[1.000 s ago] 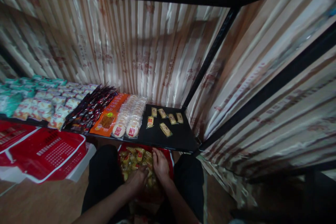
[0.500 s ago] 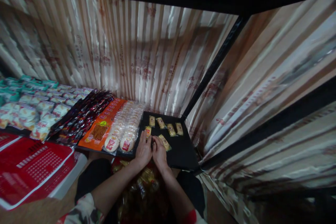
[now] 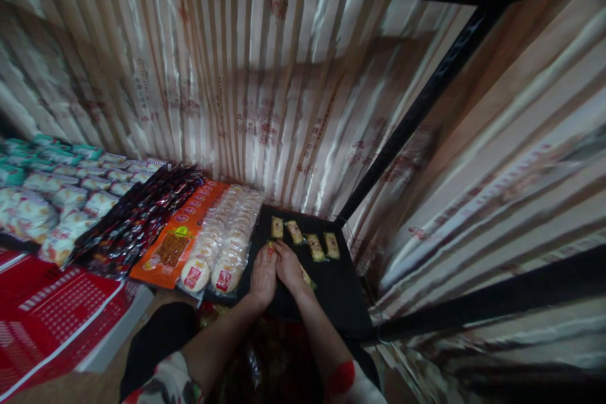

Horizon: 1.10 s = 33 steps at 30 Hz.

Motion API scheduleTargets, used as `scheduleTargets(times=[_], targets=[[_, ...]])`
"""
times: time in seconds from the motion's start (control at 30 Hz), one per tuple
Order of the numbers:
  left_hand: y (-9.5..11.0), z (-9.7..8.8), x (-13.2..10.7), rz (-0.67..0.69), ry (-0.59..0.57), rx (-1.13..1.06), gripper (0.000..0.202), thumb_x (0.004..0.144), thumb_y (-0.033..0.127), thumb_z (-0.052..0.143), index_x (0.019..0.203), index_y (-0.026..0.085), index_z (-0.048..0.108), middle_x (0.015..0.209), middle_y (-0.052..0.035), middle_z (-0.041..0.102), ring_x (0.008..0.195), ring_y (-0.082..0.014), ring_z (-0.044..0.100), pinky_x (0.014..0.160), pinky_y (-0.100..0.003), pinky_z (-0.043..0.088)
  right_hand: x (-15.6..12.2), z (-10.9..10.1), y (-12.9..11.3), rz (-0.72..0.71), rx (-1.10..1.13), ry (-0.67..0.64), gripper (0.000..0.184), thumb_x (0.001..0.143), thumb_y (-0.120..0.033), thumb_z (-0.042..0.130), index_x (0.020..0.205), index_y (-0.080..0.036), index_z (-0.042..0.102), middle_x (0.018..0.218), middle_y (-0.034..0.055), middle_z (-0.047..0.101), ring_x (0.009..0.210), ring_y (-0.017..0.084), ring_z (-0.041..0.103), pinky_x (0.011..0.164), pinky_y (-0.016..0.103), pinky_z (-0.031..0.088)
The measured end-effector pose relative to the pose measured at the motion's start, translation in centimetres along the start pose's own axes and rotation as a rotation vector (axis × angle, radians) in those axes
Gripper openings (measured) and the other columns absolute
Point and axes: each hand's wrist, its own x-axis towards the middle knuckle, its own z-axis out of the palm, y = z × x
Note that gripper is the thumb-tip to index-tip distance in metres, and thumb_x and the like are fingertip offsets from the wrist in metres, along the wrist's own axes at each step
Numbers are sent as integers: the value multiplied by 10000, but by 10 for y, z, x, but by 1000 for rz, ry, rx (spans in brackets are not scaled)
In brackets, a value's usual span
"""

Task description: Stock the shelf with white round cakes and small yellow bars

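Note:
A small yellow-wrapped snack packet (image 3: 271, 247) with a red mark sits between the fingertips of both hands, mostly covered by them. My left hand (image 3: 263, 274) comes at it from the left, fingers closed together. From the right, my right hand (image 3: 288, 266) closes its bent fingers on the same packet. Another yellow packet (image 3: 305, 276) lies partly hidden behind the right hand. Farther back on the black shelf board (image 3: 331, 293), several like packets (image 3: 315, 247) lie spaced apart in a loose row.
Left of the hands stand rows of clear-wrapped round crackers (image 3: 223, 278), an orange snack bag (image 3: 177, 246), dark shiny packets (image 3: 137, 221) and white packets (image 3: 35, 211). A red printed box (image 3: 57, 322) is at lower left. Black shelf posts (image 3: 402, 132) and a striped curtain (image 3: 284, 88) enclose the corner.
My right hand has moved in over the packet and now covers more of it, along with the packet behind it. The view has shifted slightly.

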Motion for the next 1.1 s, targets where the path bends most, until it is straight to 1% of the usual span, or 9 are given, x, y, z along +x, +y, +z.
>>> scheduleTargets(times=[0.13,0.23,0.33,0.47,0.53,0.67,0.77,0.97,1.1], targets=[[2,-1,-11,19,50,30,412,821,66,296,1175,96,505,1204,-161,545,1161,-233,483,985,-428,410,-6,-15,-11,3,-22,-153,347,816,-110,392,1002,-176,677,1010,86,673,982,159,601,904,264,436],[6,-7,-21,21,46,23,413,795,54,328,1171,84,495,1181,-161,549,1135,-236,496,971,-412,417,-14,-26,-20,4,-77,-221,330,829,-104,383,972,-162,675,994,93,666,926,148,607,866,230,430],[9,-18,-29,13,-4,-8,466,754,48,374,1213,76,452,1187,-157,538,1132,-232,494,987,-386,402,-24,-30,-24,12,-110,-224,337,827,-88,379,1008,-157,655,1013,95,653,948,149,596,874,227,417],[11,-33,-40,-65,-111,-15,589,697,40,426,1284,53,377,1298,-178,445,1211,-238,433,1041,-341,349,-40,-31,-26,20,-132,-228,372,804,-68,405,1083,-181,624,1057,88,627,983,157,584,877,231,412],[12,-39,-46,-99,-156,-16,613,681,35,437,1289,77,378,1341,-166,406,1244,-232,402,1053,-326,333,-48,-31,-28,23,-154,-235,389,783,-64,435,1102,-195,616,1078,85,607,981,161,583,871,234,413],[12,-51,-57,-103,-198,-5,621,677,18,432,1282,154,412,1311,-113,447,1207,-203,444,1025,-313,354,-62,-33,-35,53,-196,-249,425,778,-90,480,1175,-214,569,1085,80,571,957,156,583,840,228,417],[10,-59,-63,-82,-190,37,567,711,21,420,1258,163,464,1269,-115,485,1173,-211,471,1010,-334,363,-70,-37,-41,77,-239,-274,362,791,-148,513,1141,-210,586,1056,81,555,933,161,587,809,232,420],[7,-64,-67,-18,-185,65,452,831,67,327,1214,192,531,1229,-107,543,1262,-235,385,1069,-449,272,-80,-45,-51,104,-328,-285,231,787,-215,556,1006,-177,617,1062,100,545,903,187,594,770,267,425],[11,-71,-63,61,-220,12,444,834,78,328,1213,184,534,1279,-100,527,1316,-228,313,1097,-460,219,-85,-43,-50,73,-225,-270,343,770,-156,552,1113,-163,557,1080,99,561,969,181,577,814,258,420]])
